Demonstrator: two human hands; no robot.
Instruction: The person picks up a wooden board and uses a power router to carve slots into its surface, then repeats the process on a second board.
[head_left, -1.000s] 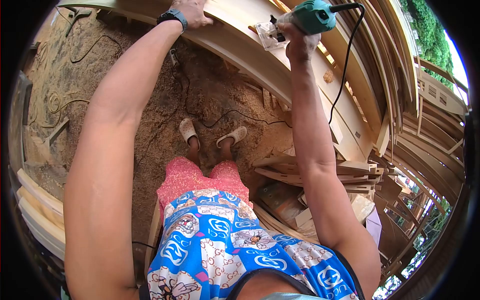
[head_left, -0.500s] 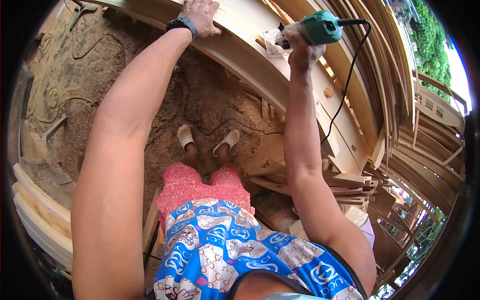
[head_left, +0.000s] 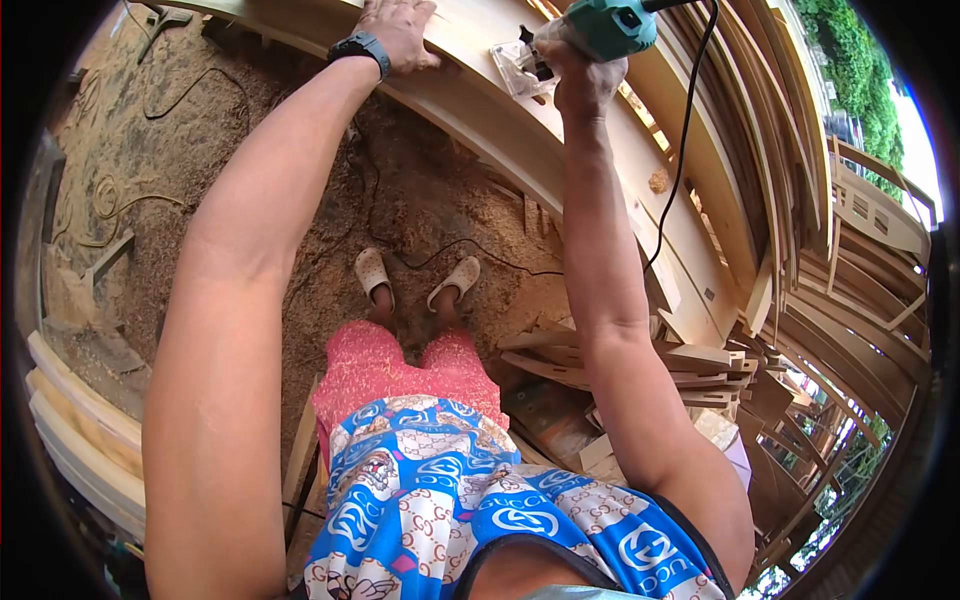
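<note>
My right hand (head_left: 588, 82) is wrapped around a teal trim router (head_left: 612, 28), whose clear base (head_left: 512, 72) sits on a long, pale wooden board (head_left: 465, 35). The cutting bit is hidden from this angle. Farther left, my left hand (head_left: 400, 38) lies on the same board near its edge, fingers stretched out and holding nothing. A dark watch is strapped to the left wrist. From the router's back end a black cord (head_left: 685, 135) hangs down past my right forearm.
Curved wooden pieces (head_left: 790, 130) are stacked beyond the board on the right, with more offcuts (head_left: 640, 365) lower down. Sawdust covers the ground (head_left: 330, 200), where cords run around my feet. Curved wooden strips (head_left: 90, 420) lie at the lower left.
The router and my right hand have moved left and slightly up in the view along the board, the cord shifting with them. My left hand has stayed in nearly the same place.
</note>
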